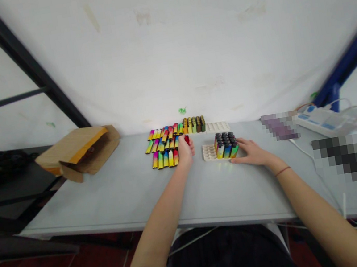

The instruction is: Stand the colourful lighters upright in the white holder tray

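My left hand (184, 151) is closed around a lighter (186, 139), of which only a red part shows at the fingertips. Just left of that hand, several rainbow-coloured lighters (160, 159) lie in rough rows on the table. A small white tray (209, 152) with round holes holds a block of upright lighters (226, 145), black tops up, filling its right part; holes show at its left end. My right hand (252, 152) grips the tray's right end, thumb at the front and fingers along the side.
Behind stands another white tray (218, 126), with several upright lighters (194, 124) at its left. An open cardboard box (76, 152) lies at the left. To the right are a purple blurred object (279, 126), a power strip (322, 121), cables and a dark pixelated item (355, 159).
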`<state>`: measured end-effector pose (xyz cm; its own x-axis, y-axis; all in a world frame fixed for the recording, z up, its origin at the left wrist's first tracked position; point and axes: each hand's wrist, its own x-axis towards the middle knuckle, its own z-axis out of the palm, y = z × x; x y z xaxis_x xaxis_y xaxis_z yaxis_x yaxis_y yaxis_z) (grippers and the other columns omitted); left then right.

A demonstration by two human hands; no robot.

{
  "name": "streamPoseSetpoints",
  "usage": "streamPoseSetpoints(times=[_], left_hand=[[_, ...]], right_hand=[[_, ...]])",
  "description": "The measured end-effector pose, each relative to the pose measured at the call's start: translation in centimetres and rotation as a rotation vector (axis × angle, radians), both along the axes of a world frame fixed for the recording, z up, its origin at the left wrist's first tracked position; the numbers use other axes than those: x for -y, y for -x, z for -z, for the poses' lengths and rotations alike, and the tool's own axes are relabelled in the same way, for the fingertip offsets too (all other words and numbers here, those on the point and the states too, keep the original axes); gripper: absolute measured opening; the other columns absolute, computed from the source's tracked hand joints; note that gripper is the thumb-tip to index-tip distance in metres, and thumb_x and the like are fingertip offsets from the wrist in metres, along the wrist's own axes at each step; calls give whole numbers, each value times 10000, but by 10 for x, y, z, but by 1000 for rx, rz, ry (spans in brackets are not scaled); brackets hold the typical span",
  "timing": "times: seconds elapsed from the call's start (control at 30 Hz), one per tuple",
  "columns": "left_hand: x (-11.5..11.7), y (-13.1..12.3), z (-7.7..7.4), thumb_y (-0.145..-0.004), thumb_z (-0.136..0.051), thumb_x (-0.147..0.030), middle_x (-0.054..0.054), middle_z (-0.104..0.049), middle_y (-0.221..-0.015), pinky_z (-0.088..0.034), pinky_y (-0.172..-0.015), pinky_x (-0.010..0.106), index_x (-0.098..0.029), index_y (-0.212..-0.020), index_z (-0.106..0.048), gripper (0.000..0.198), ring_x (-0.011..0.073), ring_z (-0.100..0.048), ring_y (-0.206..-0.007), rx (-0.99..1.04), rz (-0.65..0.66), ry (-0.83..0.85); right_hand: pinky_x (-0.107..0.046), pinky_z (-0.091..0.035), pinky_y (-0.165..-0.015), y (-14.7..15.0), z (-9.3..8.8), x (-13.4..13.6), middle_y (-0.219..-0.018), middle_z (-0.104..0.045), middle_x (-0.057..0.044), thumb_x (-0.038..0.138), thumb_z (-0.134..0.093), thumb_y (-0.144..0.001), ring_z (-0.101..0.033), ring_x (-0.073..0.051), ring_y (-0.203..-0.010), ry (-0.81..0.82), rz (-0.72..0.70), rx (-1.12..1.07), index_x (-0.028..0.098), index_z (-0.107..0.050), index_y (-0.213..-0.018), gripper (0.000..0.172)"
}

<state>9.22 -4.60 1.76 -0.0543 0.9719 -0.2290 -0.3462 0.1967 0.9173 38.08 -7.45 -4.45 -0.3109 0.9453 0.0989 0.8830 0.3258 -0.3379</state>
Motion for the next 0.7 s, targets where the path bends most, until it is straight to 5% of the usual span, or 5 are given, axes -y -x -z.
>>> streamPoseSetpoints(times=[0.2, 0.47, 0.7], left_hand=[[3, -1, 3, -984, -313, -731, -79, -210, -454, -130, -385, 209, -248, -611, -298, 611, 73, -164, -367, 37, 6, 35], [5, -2, -5, -1045, -281, -398, -73, -195, -459, -110, -399, 204, -235, -594, -281, 480, 73, -134, -372, 54, 2, 60], [2, -2, 1, -1012, -372, -690, -90, -219, -467, -142, -389, 202, -241, -626, -338, 593, 69, -180, -373, 72, -6, 21]], right_hand=[[-631, -303, -1294, 2, -4, 2, -1679, -471, -224, 808, -673, -833, -444, -434, -1546, 13, -9, 5, 165, -578, -1566, 980], [-632, -300, -1295, 0, -2, 1, -1679, -480, -200, 818, -685, -821, -432, -450, -1551, 7, -2, 1, 199, -582, -1566, 974], [-622, -301, -1297, 0, 0, 0, -1669, -491, -209, 821, -677, -824, -447, -442, -1544, 3, 4, 6, 193, -584, -1564, 974]])
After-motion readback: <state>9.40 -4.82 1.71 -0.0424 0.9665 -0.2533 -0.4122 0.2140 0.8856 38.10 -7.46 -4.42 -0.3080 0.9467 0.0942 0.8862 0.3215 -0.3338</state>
